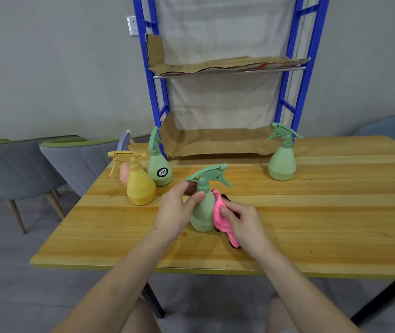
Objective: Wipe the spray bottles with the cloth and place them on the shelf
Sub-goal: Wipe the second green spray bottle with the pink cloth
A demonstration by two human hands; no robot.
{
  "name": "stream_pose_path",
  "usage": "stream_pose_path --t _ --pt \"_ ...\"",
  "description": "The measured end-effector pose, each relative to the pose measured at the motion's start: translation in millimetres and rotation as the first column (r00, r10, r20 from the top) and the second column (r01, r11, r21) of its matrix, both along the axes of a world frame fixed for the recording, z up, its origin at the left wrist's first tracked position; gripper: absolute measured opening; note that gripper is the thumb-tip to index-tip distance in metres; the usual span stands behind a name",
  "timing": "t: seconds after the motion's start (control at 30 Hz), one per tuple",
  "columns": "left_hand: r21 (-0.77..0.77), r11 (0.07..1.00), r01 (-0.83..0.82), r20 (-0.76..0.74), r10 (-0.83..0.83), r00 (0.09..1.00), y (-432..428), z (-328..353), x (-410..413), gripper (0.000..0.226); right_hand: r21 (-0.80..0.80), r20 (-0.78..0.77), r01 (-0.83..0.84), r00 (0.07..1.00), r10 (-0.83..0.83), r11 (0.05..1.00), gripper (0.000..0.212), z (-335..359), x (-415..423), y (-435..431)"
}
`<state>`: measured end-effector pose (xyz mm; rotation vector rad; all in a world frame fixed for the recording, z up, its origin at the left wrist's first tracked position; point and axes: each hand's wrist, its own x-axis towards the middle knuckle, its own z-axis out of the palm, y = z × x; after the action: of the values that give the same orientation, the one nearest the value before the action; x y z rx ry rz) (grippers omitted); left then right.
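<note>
A green spray bottle (202,213) stands near the middle of the wooden table (311,212). My left hand (176,210) grips its neck from the left, thumb across the front. My right hand (242,224) holds a pink cloth (220,217) pressed against the bottle's right side. A yellow bottle (140,185), a green bottle with a black label (159,168) and a pink bottle (124,173) half hidden behind them stand at the table's left. Another green bottle (282,161) stands at the right. The blue shelf (160,92) rises behind the table.
Both shelf levels are lined with cardboard (215,140); nothing stands on them. Two grey chairs (71,159) sit left of the table and a blue-grey one (393,126) at the far right. A wall socket (132,25) is beside the shelf.
</note>
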<state>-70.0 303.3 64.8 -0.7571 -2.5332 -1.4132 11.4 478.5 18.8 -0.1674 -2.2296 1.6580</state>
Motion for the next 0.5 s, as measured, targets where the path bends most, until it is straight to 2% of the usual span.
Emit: stream_pose_path --t 0.1,0.2,0.4,0.5 --pt "-0.017 1.0 -0.003 -0.029 0.002 1.0 0 0 2 0.019 -0.016 -0.066 0.041 0.997 -0.042 0.999 0.031 12 -6 -8" --pt "-0.024 1.0 -0.007 -0.032 0.006 0.999 -1 1 3 0.018 -0.122 -0.139 0.026 0.989 -0.043 0.992 0.03 23 -11 -24" --pt "-0.004 0.998 -0.062 0.041 0.062 0.997 1 5 15 0.037 -0.104 -0.042 0.061 0.997 -0.066 0.993 0.029 4 -2 -14" --pt "0.009 0.994 -0.108 0.026 0.108 0.994 4 5 17 0.032 -0.095 -0.029 0.048 0.998 -0.051 0.994 0.028 2 0 -12"
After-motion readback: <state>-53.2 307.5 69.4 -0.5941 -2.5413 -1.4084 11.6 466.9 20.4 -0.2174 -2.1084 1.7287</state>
